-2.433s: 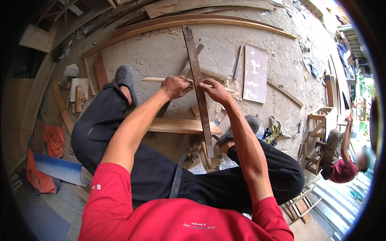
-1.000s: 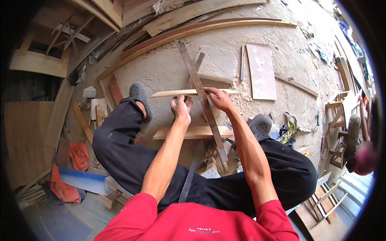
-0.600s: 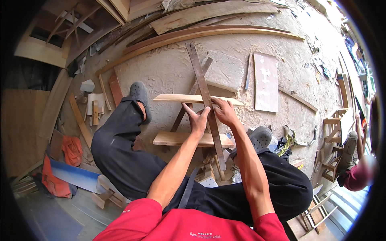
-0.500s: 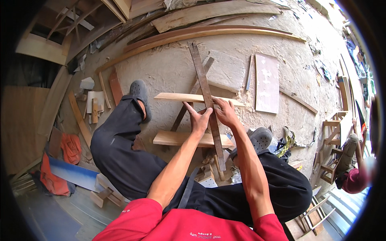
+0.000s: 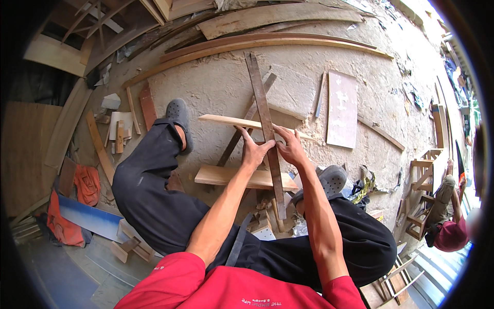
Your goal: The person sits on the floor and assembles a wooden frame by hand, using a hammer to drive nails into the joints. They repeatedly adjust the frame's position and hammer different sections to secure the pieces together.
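Observation:
A pale wooden slat point(image 5: 226, 120), pointed at its left end, lies crosswise in front of me. Across its top runs a long dark brown flat strip point(image 5: 261, 95). My left hand point(image 5: 254, 152) is closed on the slat left of the strip, its fingers reaching to the slat's near edge. On the other side, my right hand point(image 5: 292, 148) grips the slat too. Both thumbs meet at the dark strip. Beneath are a dark slanting wooden bar point(image 5: 230, 147) and a pale wooden board point(image 5: 221, 176), nearer to me.
My shoes flank the work. To the right lie a pale rectangular panel point(image 5: 341, 110) and a thin batten point(image 5: 381, 132). Long planks point(image 5: 288, 42) cross the far floor. An orange cloth point(image 5: 87, 185) and a blue-white board point(image 5: 90, 216) lie left. Another person point(image 5: 450, 234) sits at far right.
The pale slat has tilted and shows a narrower face. The dark strip's far end has shifted slightly right. Both hands keep their hold in nearly the same place.

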### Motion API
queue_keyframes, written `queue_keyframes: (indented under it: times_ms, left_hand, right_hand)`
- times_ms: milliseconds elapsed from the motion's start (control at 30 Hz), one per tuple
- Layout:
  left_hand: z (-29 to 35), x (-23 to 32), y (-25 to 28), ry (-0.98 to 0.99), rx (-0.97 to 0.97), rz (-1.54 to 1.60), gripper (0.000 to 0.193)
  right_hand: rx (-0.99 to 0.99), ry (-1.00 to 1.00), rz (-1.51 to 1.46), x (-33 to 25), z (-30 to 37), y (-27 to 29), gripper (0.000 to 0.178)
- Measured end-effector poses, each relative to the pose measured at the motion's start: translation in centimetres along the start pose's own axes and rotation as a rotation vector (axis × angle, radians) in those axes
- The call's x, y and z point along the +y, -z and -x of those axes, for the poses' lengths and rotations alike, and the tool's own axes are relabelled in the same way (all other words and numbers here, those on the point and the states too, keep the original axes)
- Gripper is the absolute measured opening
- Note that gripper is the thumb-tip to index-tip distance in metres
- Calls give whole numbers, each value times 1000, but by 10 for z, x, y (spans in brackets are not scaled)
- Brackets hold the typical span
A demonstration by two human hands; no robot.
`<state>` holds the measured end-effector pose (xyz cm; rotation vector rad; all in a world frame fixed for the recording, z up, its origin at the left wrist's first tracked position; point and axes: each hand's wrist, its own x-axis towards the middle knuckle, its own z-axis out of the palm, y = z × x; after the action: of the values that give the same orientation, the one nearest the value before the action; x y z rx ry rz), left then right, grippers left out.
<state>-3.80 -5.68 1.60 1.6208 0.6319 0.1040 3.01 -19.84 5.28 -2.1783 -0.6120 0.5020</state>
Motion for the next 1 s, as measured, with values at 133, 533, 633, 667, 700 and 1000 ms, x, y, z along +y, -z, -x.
queue_keyframes:
  times_ms: [133, 533, 633, 667, 700, 1000]
  left_hand:
    - [0, 3, 4, 9, -26, 17, 128]
    - [-3, 1, 3, 22, -65, 161, 121]
    - [-1, 4, 4, 34, -82, 186, 121]
    - [-1, 5, 5, 35, -86, 191, 121]
    - [-2, 3, 6, 39, -82, 174, 120]
    - [0, 17, 9, 72, -123, 235, 117]
  right_hand:
    - [14, 30, 18, 1, 0, 0, 54]
    - [67, 53, 37, 5, 2, -3, 50]
    - [59, 45, 31, 5, 2, -3, 49]
    - [44, 39, 34, 4, 2, -3, 49]
    - [30, 34, 39, 4, 2, -3, 50]
    - [52, 46, 56, 8, 2, -4, 49]
